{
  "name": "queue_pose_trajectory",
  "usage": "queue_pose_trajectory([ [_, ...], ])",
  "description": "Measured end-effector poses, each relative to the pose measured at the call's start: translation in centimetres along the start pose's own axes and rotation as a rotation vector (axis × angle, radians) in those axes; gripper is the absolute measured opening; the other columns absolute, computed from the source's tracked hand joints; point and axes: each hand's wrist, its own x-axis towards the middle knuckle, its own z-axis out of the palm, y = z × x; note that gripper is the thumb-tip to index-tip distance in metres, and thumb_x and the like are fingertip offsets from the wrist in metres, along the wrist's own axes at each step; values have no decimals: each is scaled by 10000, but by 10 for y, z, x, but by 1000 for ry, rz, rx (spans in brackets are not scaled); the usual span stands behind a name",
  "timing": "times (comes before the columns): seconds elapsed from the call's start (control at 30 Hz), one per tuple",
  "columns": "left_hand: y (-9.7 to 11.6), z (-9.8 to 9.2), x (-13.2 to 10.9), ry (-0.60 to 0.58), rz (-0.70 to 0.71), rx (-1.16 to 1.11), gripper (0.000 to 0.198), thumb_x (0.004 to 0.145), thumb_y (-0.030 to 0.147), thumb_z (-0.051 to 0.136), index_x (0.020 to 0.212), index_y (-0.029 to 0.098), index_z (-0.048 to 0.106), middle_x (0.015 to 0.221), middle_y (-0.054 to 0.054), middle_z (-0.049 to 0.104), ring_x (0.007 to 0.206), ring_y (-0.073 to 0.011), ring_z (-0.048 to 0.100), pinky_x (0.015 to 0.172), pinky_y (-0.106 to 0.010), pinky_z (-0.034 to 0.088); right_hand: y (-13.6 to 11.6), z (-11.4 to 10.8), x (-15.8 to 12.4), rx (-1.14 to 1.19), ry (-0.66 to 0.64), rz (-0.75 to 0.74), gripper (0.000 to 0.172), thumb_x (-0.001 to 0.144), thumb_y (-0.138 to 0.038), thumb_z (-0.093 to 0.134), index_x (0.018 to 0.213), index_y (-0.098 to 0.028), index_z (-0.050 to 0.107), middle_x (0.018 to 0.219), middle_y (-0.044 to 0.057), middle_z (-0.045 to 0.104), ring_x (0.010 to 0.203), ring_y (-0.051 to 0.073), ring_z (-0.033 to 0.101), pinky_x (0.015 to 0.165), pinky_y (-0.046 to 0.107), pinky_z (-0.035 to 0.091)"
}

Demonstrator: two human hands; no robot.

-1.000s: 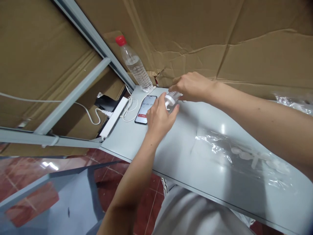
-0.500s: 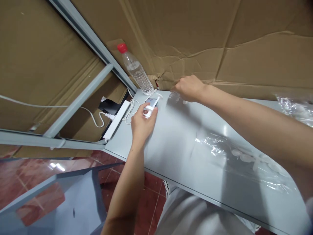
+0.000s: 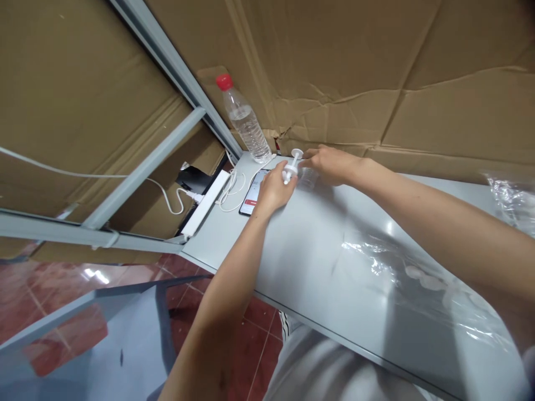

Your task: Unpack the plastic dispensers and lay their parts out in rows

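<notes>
A white plastic plunger-like piece (image 3: pixel 296 158), with a round disc on a stem and a wider collar, is pinched between the fingers of my left hand (image 3: pixel 276 188). It tilts up over the far edge of the table. Close to its right side, my right hand (image 3: pixel 332 164) has its fingers curled over a clear plastic container (image 3: pixel 308 178); its thumb is mostly hidden. The disc and the right fingertips are very near each other; whether they touch I cannot tell. Under the left wrist lies a phone (image 3: pixel 251 203) with a lit screen, partly covered.
A water bottle (image 3: pixel 251 128) with a red cap stands at the back corner. Beside it are a white cable (image 3: pixel 229 200) and a power strip (image 3: pixel 205 203). Clear plastic bags (image 3: pixel 380 259) lie along the grey table (image 3: pixel 301 250). Cardboard (image 3: pixel 359 67) walls the far side.
My left hand has moved right and away from me with the white piece, bringing it beside my right hand and uncovering more of the phone. My right fingers have stretched out somewhat.
</notes>
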Motion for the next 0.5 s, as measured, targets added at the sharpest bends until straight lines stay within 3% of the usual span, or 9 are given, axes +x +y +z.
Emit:
queue_pose_trajectory([
  [0.17,2,-2,0,-16,0,-11,589,955,305,651,1528,214,551,1362,-123,744,1236,-320,706,1081,-441,520,5,-2,-8,37,24,11,656,840,-36,634,1473,-208,652,1465,144,636,1264,302,648,1079,387,469],
  [0.3,1,-4,3,-11,-14,-28,630,949,341,663,1550,200,538,1365,-143,739,1264,-346,695,1106,-472,510,10,-12,-31,147,116,26,702,820,-109,724,1501,-243,619,1455,103,647,1298,298,631,1065,377,492],
  [0.5,13,-7,-8,99,9,-30,649,957,399,672,1561,225,511,1554,-152,608,1440,-336,569,1209,-493,428,20,-16,-81,209,207,210,494,893,-240,675,1382,-299,712,1194,39,773,1031,280,715,897,408,554],
])
